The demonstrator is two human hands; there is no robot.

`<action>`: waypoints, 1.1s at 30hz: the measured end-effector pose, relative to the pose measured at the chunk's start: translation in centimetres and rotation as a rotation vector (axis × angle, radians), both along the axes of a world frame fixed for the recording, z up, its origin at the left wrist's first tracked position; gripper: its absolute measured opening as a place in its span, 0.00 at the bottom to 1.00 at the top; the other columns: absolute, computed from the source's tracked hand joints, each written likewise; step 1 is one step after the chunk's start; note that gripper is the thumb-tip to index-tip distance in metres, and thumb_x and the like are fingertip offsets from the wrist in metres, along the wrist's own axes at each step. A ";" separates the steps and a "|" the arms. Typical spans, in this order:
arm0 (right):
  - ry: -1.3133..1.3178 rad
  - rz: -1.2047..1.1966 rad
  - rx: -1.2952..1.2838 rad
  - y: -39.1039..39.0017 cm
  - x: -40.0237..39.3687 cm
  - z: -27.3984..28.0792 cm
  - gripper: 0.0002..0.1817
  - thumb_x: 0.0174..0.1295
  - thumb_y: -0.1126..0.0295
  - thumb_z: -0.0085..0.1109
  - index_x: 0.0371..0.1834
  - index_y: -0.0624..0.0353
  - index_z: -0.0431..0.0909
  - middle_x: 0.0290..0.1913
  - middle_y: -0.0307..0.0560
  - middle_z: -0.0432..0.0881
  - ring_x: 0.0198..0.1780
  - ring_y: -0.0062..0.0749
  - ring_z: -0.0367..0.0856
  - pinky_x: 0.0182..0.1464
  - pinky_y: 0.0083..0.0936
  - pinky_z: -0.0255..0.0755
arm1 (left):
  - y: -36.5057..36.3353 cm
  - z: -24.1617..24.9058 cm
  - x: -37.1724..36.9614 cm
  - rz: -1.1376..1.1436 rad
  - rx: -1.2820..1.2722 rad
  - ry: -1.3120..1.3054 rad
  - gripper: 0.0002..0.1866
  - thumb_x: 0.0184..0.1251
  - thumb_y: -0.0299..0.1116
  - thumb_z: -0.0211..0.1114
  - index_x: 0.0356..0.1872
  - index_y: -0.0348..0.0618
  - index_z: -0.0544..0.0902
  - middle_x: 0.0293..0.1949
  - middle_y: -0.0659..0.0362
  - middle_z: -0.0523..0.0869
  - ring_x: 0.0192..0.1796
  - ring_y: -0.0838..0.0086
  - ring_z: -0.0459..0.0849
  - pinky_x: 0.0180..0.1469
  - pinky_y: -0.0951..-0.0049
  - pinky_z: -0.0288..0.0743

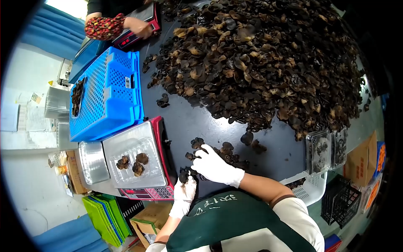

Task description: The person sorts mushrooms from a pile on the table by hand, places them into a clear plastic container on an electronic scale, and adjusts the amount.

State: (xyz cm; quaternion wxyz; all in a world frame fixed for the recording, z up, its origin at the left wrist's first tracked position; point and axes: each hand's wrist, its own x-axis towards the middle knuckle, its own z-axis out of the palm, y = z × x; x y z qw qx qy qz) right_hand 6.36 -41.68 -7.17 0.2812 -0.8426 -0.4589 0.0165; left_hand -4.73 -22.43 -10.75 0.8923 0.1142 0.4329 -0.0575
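Observation:
My left hand, in a white glove, is closed on a dark fungus piece near the table's front edge. Just above and to the right, my right hand, also gloved, has its fingers curled close to that piece; whether it grips anything is hard to make out. More loose fungus lies behind my right hand. Left of my hands, a red scale bears a clear plastic tray with three fungus clumps in it. A huge heap of dark fungus covers the far side of the table.
A blue crate stands beyond the scale, with stacked clear trays to the left. Another person's hand is at a second scale. Filled clear boxes and a white basket are at the right.

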 end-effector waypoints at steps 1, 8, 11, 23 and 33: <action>0.035 -0.082 0.166 -0.3 0.0 0.2 0.09 0.57 0.66 0.57 0.38 0.51 0.84 0.34 0.38 0.77 0.46 0.34 0.73 0.58 0.38 0.64 | 0.0 -0.2 -0.2 0.002 -0.001 0.003 0.10 0.73 0.32 0.56 0.47 0.37 0.78 0.42 0.51 0.85 0.36 0.65 0.84 0.39 0.66 0.81; 1.028 -0.480 0.413 -6.8 0.2 2.7 0.14 0.67 0.64 0.53 0.31 0.65 0.78 0.22 0.44 0.78 0.23 0.27 0.72 0.31 0.26 0.67 | -1.7 1.4 1.2 -0.164 0.246 -0.173 0.12 0.72 0.32 0.59 0.51 0.39 0.75 0.41 0.55 0.84 0.35 0.71 0.84 0.39 0.75 0.85; 1.157 -0.506 0.530 -9.0 -1.2 1.2 0.10 0.68 0.71 0.52 0.39 0.65 0.81 0.29 0.34 0.80 0.31 0.15 0.71 0.36 0.20 0.68 | -3.0 3.2 2.9 -0.347 0.526 -0.145 0.13 0.72 0.29 0.58 0.54 0.37 0.74 0.47 0.52 0.82 0.42 0.66 0.85 0.44 0.70 0.86; 0.804 -0.580 0.258 -11.2 -2.3 0.5 0.22 0.65 0.77 0.45 0.63 0.59 0.71 0.54 0.56 0.81 0.56 0.44 0.81 0.59 0.31 0.72 | -3.1 2.9 9.8 -1.062 1.769 -0.570 0.31 0.61 0.25 0.61 0.69 0.42 0.68 0.72 0.43 0.64 0.74 0.56 0.61 0.74 0.63 0.54; 1.288 -0.626 0.557 -12.3 -1.4 -1.8 0.23 0.68 0.73 0.45 0.67 0.60 0.70 0.64 0.44 0.76 0.50 0.24 0.77 0.52 0.23 0.73 | -7.1 5.1 8.5 -1.555 2.155 -0.741 0.57 0.32 0.63 0.77 0.71 0.56 0.66 0.73 0.43 0.58 0.71 0.39 0.58 0.69 0.47 0.57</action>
